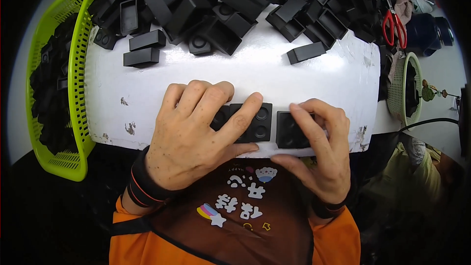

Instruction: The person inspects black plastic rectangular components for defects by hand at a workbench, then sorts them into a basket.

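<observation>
My left hand (186,137) lies over black rectangular blocks (261,123) with round recesses, near the front edge of the white work surface. Its fingers curl over their far side while the thumb stays along the near side. The hand covers much of these blocks, so how many there are is hidden. Just to the right, across a narrow gap, a separate black block (286,128) sits between the index finger and thumb of my right hand (326,145). That index fingertip touches the far edge, and the thumb is at the near edge.
Many black blocks and open-topped black boxes (189,12) are heaped along the back of the white surface (196,68). A green basket (81,83) holding black parts stands at left. Red-handled scissors (394,29) and a pale basket (412,88) are at right.
</observation>
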Available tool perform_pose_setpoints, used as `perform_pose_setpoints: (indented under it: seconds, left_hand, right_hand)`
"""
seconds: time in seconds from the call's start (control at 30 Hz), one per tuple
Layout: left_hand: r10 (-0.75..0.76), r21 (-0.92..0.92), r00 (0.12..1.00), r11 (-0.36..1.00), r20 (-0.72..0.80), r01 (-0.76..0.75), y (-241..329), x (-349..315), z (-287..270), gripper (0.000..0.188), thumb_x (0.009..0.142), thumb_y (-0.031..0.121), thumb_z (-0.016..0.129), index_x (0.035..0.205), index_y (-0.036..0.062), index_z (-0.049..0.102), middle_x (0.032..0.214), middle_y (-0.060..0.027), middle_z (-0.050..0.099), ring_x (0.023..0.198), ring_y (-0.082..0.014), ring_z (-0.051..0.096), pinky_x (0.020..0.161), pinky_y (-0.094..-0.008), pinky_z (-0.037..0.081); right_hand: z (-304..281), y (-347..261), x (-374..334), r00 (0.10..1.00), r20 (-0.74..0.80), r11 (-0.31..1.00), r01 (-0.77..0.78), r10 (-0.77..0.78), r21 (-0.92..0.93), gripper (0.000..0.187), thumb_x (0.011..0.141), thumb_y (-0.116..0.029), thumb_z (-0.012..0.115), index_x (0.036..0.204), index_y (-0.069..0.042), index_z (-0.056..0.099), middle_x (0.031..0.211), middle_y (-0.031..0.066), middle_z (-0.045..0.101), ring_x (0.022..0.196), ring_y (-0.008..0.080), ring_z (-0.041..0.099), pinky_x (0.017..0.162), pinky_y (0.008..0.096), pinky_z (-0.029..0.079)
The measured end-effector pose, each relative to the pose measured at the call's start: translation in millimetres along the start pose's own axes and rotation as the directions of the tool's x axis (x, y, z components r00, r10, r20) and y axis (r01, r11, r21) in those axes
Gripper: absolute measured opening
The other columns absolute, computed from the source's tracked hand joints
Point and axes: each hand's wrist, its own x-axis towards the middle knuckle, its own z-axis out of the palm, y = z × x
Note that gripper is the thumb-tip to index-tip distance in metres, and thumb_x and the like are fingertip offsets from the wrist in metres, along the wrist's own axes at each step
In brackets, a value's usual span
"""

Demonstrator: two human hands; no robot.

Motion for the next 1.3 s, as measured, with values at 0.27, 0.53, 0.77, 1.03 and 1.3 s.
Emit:
perform_pose_setpoints:
  seconds: [0.27, 0.53, 0.77, 1.03, 1.3]
  left_hand:
    - [0.035, 0.022, 0.999, 0.999, 0.018, -0.035, -2, -3, -2, 0.077, 0.064, 0.047, 0.081, 0.129, 0.0110, 0.061, 0.104, -0.0079, 0.053, 0.091, -0.0239, 0.052, 0.076, -0.0369, 0.038]
    - [-0.028, -0.099, 0.999, 0.995, -0.024, 0.025, -11, -5, -7, 0.086, 0.058, 0.050, 0.083, 0.129, 0.0067, 0.060, 0.109, -0.0099, 0.057, 0.095, -0.0271, 0.053, 0.083, -0.0406, 0.039]
    - [-0.074, -0.181, 0.995, 0.982, -0.074, 0.059, -19, -16, -13, 0.098, 0.051, 0.052, 0.084, 0.128, -0.0020, 0.057, 0.112, -0.0137, 0.059, 0.099, -0.0286, 0.056, 0.084, -0.0389, 0.043]
    - [-0.215, -0.397, 0.906, 0.916, -0.364, 0.057, -54, -70, -13, 0.130, 0.043, 0.056, 0.088, 0.143, -0.0091, 0.036, 0.125, -0.0233, 0.059, 0.110, -0.0291, 0.059, 0.091, -0.0390, 0.045]
    - [-0.165, -0.353, 0.859, 0.936, -0.485, -0.019, -55, -81, -5, 0.114, 0.051, 0.039, 0.094, 0.139, -0.0056, 0.037, 0.127, -0.0252, 0.056, 0.112, -0.0331, 0.059, 0.092, -0.0405, 0.051]
  right_hand:
    - [6, 13, 9, 0.997, -0.036, 0.991, 0.074, -0.070, 0.113, 0.077, 0.061, -0.021, 0.088, 0.127, 0.003, 0.057, 0.116, 0.0165, 0.061, 0.097, 0.0273, 0.056, 0.080, 0.0360, 0.043]
    - [1, 28, 1, 0.992, -0.098, 0.988, 0.090, -0.078, 0.123, 0.081, 0.063, -0.018, 0.087, 0.132, 0.006, 0.052, 0.119, 0.0192, 0.064, 0.098, 0.0273, 0.059, 0.088, 0.0375, 0.039]
    - [0, 39, -4, 0.972, -0.172, 0.948, 0.199, -0.159, 0.248, 0.068, 0.070, -0.008, 0.081, 0.128, 0.011, 0.053, 0.116, 0.0228, 0.064, 0.108, 0.0325, 0.060, 0.092, 0.0427, 0.043]
    - [-81, 158, -52, 0.621, -0.689, 0.857, -0.515, 0.373, -0.001, 0.034, 0.101, -0.019, 0.058, 0.126, 0.004, 0.061, 0.121, 0.0106, 0.064, 0.111, 0.0182, 0.058, 0.097, 0.0291, 0.045]
    - [-113, 212, -51, 0.691, -0.646, 0.783, -0.580, 0.326, -0.225, 0.046, 0.103, -0.031, 0.053, 0.130, 0.006, 0.057, 0.131, 0.0173, 0.059, 0.122, 0.0226, 0.053, 0.105, 0.0311, 0.038]
